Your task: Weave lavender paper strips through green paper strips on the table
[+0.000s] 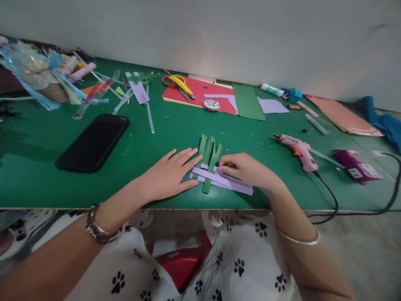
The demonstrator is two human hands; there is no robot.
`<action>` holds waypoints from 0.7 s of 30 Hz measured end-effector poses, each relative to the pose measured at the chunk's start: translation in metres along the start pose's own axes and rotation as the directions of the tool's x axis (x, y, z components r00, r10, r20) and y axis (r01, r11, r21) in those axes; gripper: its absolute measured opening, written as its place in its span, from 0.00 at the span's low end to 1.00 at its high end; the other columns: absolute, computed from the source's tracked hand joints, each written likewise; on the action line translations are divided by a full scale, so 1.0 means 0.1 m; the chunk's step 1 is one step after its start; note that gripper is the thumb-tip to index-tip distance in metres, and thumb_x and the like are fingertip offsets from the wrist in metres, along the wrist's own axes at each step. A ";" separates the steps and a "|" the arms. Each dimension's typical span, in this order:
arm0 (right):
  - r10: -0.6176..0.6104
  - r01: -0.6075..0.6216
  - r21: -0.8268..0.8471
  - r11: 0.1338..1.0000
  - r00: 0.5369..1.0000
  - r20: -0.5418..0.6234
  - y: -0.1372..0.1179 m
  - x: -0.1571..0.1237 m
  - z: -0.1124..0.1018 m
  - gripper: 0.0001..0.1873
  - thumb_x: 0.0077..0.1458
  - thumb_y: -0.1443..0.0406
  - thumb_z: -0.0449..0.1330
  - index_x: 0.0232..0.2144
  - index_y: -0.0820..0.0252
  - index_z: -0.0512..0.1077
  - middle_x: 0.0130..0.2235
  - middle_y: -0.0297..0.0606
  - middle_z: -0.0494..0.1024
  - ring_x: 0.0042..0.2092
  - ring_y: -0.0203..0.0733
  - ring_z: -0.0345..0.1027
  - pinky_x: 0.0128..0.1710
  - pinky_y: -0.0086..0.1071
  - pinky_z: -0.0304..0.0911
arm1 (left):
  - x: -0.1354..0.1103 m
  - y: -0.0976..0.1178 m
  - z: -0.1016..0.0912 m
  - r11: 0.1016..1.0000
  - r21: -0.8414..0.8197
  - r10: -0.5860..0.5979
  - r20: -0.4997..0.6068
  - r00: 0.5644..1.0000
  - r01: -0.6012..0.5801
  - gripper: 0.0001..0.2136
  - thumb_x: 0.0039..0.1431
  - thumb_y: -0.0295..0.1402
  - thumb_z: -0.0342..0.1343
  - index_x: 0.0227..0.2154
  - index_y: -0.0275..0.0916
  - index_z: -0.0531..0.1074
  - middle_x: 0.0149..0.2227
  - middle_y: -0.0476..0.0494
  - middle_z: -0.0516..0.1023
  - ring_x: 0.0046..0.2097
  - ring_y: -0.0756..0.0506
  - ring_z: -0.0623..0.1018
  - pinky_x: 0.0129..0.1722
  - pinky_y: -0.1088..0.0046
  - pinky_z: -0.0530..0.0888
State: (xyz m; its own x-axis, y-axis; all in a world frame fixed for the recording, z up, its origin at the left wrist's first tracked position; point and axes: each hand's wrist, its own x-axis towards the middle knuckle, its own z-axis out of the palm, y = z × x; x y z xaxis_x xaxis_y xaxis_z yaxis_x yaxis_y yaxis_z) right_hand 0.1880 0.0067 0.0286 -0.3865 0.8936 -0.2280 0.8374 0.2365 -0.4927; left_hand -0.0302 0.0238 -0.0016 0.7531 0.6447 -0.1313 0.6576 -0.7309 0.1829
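Note:
Green paper strips [209,155] and lilac paper strips [225,183] lie crossed over each other near the front edge of the green table [156,142]. My left hand [171,173] lies flat with fingers stretched out, its fingertips pressing the left ends of the strips. My right hand [244,169] is curled, its fingertips pinching a lilac strip where it crosses the green ones.
A black phone [94,142] lies at the left. A pink glue gun [297,152] and a purple device [357,166] with cables sit at the right. Scissors [178,85] rest on red paper [203,94] at the back, beside green card [248,101] and craft clutter [44,79].

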 end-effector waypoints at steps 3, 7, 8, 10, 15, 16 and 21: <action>-0.020 0.020 -0.006 1.000 1.000 -0.002 0.02 0.00 0.00 0.11 0.54 0.62 0.52 0.23 0.61 0.67 0.22 0.30 0.67 0.24 0.30 0.54 0.26 0.26 0.47 | 0.00 0.00 0.00 1.000 0.002 0.002 0.001 1.000 -0.002 0.27 0.61 0.47 0.38 0.60 0.43 0.48 0.64 0.43 0.45 0.63 0.41 0.49 0.60 0.57 0.48; -0.048 0.048 -0.009 0.999 0.999 -0.005 0.01 0.00 0.00 0.10 0.53 0.63 0.53 0.23 0.62 0.68 0.21 0.30 0.67 0.24 0.29 0.54 0.26 0.25 0.47 | 0.00 -0.01 -0.01 1.000 0.011 0.004 -0.008 1.000 -0.004 0.26 0.61 0.47 0.38 0.60 0.44 0.49 0.64 0.43 0.45 0.63 0.41 0.49 0.59 0.57 0.49; -0.053 0.053 -0.008 0.999 0.999 -0.005 0.01 0.00 0.00 0.10 0.53 0.63 0.53 0.23 0.62 0.68 0.21 0.30 0.67 0.24 0.29 0.54 0.26 0.25 0.47 | 0.00 -0.01 -0.01 1.000 0.014 0.003 -0.007 1.000 -0.003 0.26 0.61 0.47 0.38 0.60 0.44 0.49 0.64 0.42 0.45 0.63 0.41 0.49 0.59 0.57 0.49; -0.055 0.055 -0.009 0.998 0.998 -0.009 0.01 0.00 0.00 0.10 0.53 0.63 0.53 0.24 0.62 0.68 0.21 0.29 0.67 0.23 0.29 0.55 0.26 0.25 0.47 | 0.00 0.00 -0.01 1.000 0.017 0.002 -0.003 1.000 -0.002 0.27 0.61 0.47 0.38 0.60 0.43 0.50 0.64 0.42 0.45 0.63 0.41 0.50 0.59 0.56 0.49; -0.048 0.047 -0.038 0.998 0.998 -0.028 0.00 -0.04 0.00 0.10 0.54 0.62 0.53 0.25 0.61 0.69 0.22 0.30 0.67 0.24 0.29 0.55 0.26 0.25 0.48 | 0.00 0.00 -0.02 1.000 0.020 0.008 -0.003 1.000 -0.007 0.26 0.61 0.47 0.38 0.60 0.43 0.50 0.64 0.42 0.45 0.63 0.40 0.50 0.59 0.56 0.49; -0.042 0.040 -0.051 0.998 0.999 -0.033 0.00 -0.05 0.01 0.11 0.54 0.62 0.53 0.24 0.61 0.69 0.22 0.30 0.68 0.24 0.30 0.56 0.26 0.26 0.48 | -0.01 0.00 -0.02 1.000 0.025 0.006 0.003 1.000 -0.006 0.26 0.61 0.47 0.38 0.60 0.43 0.50 0.64 0.42 0.45 0.63 0.40 0.50 0.59 0.56 0.49; -0.041 0.021 -0.163 0.986 0.992 -0.121 -0.06 -0.09 0.05 0.10 0.54 0.62 0.53 0.26 0.61 0.69 0.25 0.33 0.70 0.27 0.32 0.58 0.27 0.27 0.50 | -0.02 -0.01 -0.03 0.999 0.024 0.024 0.012 1.000 -0.024 0.29 0.59 0.50 0.39 0.60 0.42 0.49 0.64 0.41 0.45 0.63 0.40 0.49 0.59 0.56 0.49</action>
State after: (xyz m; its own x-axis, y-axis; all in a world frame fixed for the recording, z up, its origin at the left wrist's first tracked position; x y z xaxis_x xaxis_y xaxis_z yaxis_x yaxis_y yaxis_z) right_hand 0.1851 -0.0048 0.0297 -0.3712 0.9227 -0.1041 0.8808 0.3144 -0.3540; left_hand -0.0320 0.0242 0.0012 0.7686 0.6245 -0.1386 0.6397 -0.7512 0.1625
